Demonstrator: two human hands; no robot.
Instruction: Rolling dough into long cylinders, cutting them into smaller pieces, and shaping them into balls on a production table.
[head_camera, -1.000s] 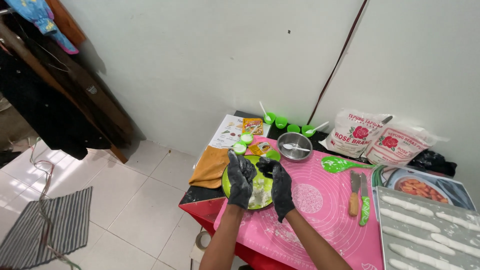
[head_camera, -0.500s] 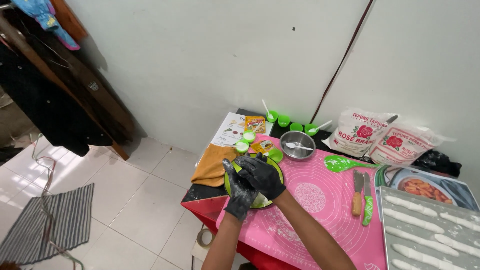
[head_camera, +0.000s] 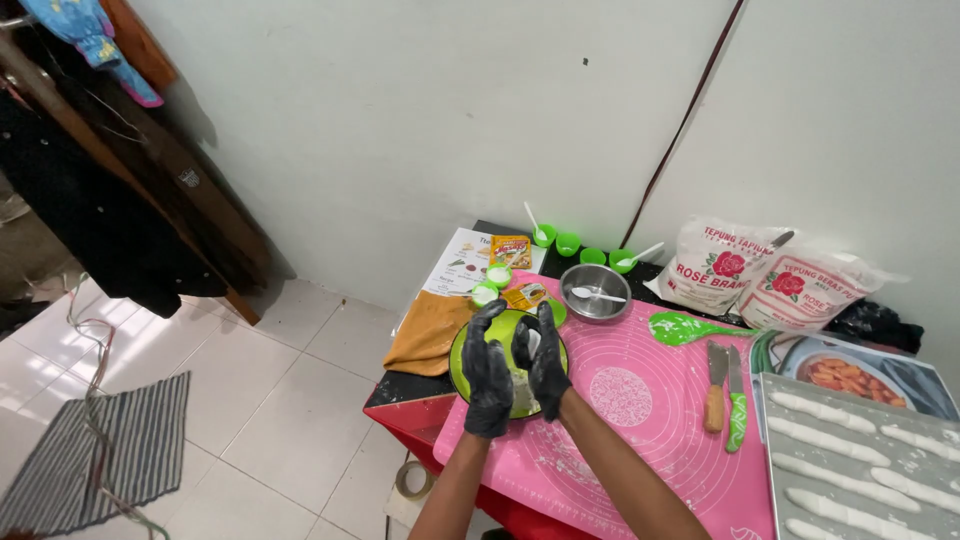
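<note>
Two black-gloved hands meet over a green bowl (head_camera: 462, 352) at the left end of a pink baking mat (head_camera: 640, 410), near the table's front-left corner. The left hand (head_camera: 487, 378) and right hand (head_camera: 544, 362) face each other, palms pressed around a pale lump of dough (head_camera: 526, 388); most of the lump is hidden between the gloves, and its shape cannot be made out. The bowl's contents are screened by the hands too.

A foil-lined tray (head_camera: 860, 450) of pale dough sticks is cut off at the table's right edge. Behind it a dish of orange food (head_camera: 845, 375) is only partly visible.

The middle of the mat lies bare between the bowl and two knives (head_camera: 727, 395). A steel bowl (head_camera: 595, 290) with a spoon stands just beyond the mat's far edge, flour bags (head_camera: 770, 275) against the wall.
</note>
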